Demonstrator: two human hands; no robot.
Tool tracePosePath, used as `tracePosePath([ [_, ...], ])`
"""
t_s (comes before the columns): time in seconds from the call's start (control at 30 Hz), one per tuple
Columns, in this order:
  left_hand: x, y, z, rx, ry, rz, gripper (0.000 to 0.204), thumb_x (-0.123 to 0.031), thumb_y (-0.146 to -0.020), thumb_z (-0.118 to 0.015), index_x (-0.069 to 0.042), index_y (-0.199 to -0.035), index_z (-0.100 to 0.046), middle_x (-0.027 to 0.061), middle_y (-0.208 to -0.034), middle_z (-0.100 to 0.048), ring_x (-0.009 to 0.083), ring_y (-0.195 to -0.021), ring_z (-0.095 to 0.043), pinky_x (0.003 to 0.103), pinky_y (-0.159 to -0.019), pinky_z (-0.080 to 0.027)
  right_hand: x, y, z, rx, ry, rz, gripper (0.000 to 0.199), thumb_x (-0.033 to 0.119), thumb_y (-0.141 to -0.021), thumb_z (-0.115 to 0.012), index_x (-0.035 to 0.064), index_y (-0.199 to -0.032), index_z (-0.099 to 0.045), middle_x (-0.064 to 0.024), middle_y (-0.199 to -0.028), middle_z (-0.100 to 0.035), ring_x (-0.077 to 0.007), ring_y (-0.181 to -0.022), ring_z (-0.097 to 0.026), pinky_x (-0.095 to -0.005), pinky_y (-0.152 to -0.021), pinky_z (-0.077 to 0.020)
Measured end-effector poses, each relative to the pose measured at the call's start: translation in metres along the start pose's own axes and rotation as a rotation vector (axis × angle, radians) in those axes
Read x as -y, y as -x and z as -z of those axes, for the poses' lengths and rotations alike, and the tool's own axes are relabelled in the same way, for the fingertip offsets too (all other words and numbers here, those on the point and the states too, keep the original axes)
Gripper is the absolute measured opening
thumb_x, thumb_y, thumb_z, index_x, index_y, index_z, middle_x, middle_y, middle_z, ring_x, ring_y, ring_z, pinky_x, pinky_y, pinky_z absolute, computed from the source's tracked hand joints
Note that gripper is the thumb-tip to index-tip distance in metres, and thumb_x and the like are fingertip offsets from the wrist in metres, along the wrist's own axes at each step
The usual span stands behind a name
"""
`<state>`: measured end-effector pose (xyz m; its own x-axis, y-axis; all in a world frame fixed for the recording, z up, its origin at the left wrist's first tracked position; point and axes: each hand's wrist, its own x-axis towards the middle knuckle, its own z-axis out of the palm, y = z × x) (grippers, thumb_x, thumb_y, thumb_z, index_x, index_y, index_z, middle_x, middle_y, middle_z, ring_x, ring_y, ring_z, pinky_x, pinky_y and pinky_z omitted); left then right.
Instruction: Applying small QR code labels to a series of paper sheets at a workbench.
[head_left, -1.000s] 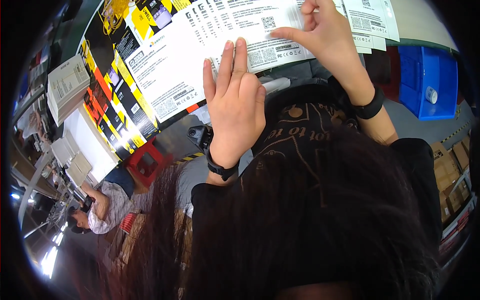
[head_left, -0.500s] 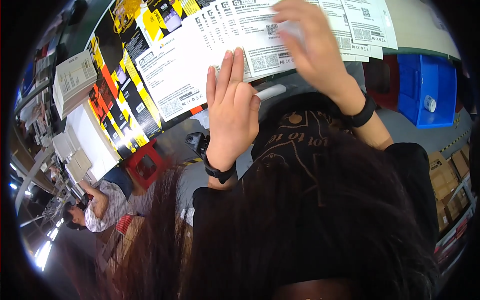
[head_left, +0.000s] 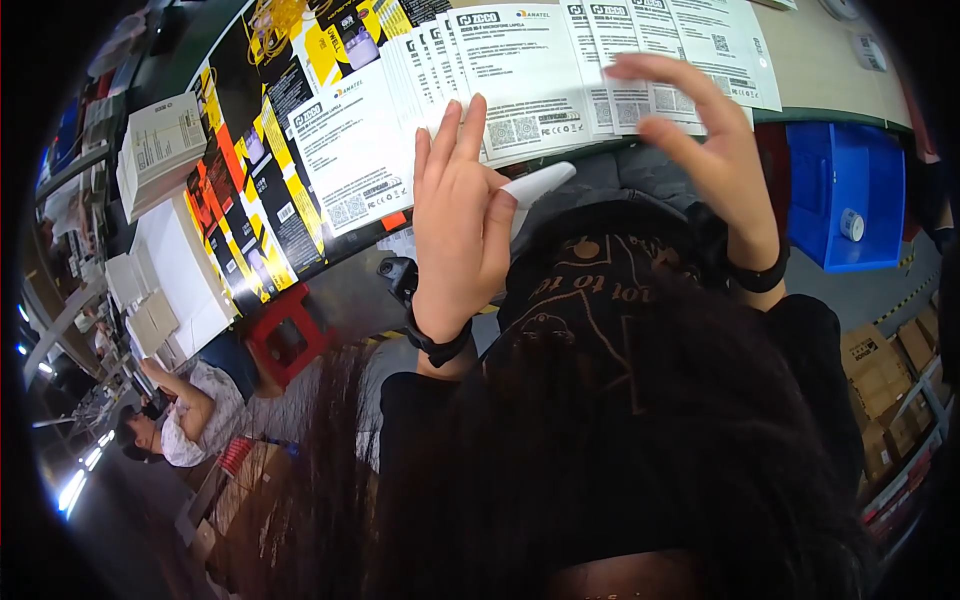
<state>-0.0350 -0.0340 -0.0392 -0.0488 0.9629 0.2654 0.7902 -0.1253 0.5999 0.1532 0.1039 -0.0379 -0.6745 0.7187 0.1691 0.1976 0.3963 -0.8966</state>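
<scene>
My left hand (head_left: 458, 225) lies with its long fingers stretched over the overlapping white printed sheets (head_left: 375, 150). A folded white piece, apparently paper (head_left: 543, 183), sticks out from between its thumb and palm, past the table edge. Over the right-hand part of the fanned row hovers my right hand (head_left: 715, 145), fingers curved and apart, nothing visible between them. Beneath its fingertips are more overlapping printed sheets (head_left: 625, 40). Whether those fingertips touch the paper cannot be made out.
Black-and-yellow printed sheets (head_left: 285, 215) cover the table's left part, beside a paper stack (head_left: 165, 140) and tangled yellow strands (head_left: 275, 30). A blue bin (head_left: 835, 200) stands right, cartons (head_left: 875, 365) below it. A red stool (head_left: 285, 335) and another person (head_left: 205, 405) are left.
My right hand has moved to the right and slightly down, off the middle sheets, uncovering their print. The left hand has stayed nearly in place, its thumb now over the white piece.
</scene>
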Motion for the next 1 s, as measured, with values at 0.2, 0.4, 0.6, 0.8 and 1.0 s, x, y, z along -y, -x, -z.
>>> tracePosePath([
  [0.2,-0.011,-0.005,0.002,-0.17,0.448,0.155,0.006,-0.002,-0.08,-0.048,0.0,-0.086,-0.05,0.0245,-0.132,-0.042,0.0382,-0.125,-0.038,0.044,-0.103,-0.029,0.011,-0.002,-0.017,0.368,-0.284,-0.23,0.019,0.008,-0.078,-0.067,-0.0006,-0.094,-0.064,-0.0012,-0.076,-0.063,-0.0054,-0.067,-0.054,-0.0181,-0.062,-0.0403],
  [0.4,-0.023,-0.016,-0.001,-0.354,0.449,0.173,0.023,-0.001,-0.079,-0.052,0.0,-0.102,-0.056,0.02,-0.122,-0.052,0.0306,-0.112,-0.05,0.041,-0.101,-0.034,0.009,0.004,-0.021,0.164,-0.356,-0.227,0.01,0.006,-0.078,-0.067,-0.0002,-0.086,-0.066,0.0028,-0.065,-0.059,-0.0007,-0.054,-0.041,-0.016,-0.05,-0.0304],
  [0.6,-0.023,-0.021,-0.011,-0.237,0.487,0.17,0.018,0.002,-0.074,-0.063,-0.002,-0.092,-0.064,0.0099,-0.084,-0.065,0.0211,-0.074,-0.062,0.043,-0.098,-0.039,0.017,0.004,-0.019,0.119,-0.262,-0.185,0.009,0.004,-0.077,-0.067,0.0002,-0.085,-0.066,0.0011,-0.071,-0.061,-0.0015,-0.057,-0.043,-0.0162,-0.051,-0.0316],
  [0.8,-0.025,-0.027,-0.015,-0.25,0.384,0.124,0.004,0.002,-0.074,-0.066,-0.001,-0.078,-0.066,0.0064,-0.064,-0.063,0.0171,-0.054,-0.058,0.043,-0.096,-0.043,0.017,-0.005,-0.008,0.124,-0.228,-0.085,0.008,0.003,-0.076,-0.066,0.0001,-0.084,-0.066,-0.0015,-0.08,-0.062,-0.0034,-0.063,-0.046,-0.0174,-0.055,-0.0337],
  [1.0,-0.03,-0.021,-0.006,-0.125,0.411,0.314,0.008,-0.006,-0.073,-0.071,0.0,-0.073,-0.065,0.0072,-0.06,-0.062,0.0161,-0.054,-0.057,0.039,-0.094,-0.045,0.011,-0.012,-0.007,0.119,-0.192,0.162,0.01,0.003,-0.079,-0.063,-0.0005,-0.089,-0.064,-0.0041,-0.084,-0.062,-0.0066,-0.069,-0.051,-0.019,-0.061,-0.0403],
])
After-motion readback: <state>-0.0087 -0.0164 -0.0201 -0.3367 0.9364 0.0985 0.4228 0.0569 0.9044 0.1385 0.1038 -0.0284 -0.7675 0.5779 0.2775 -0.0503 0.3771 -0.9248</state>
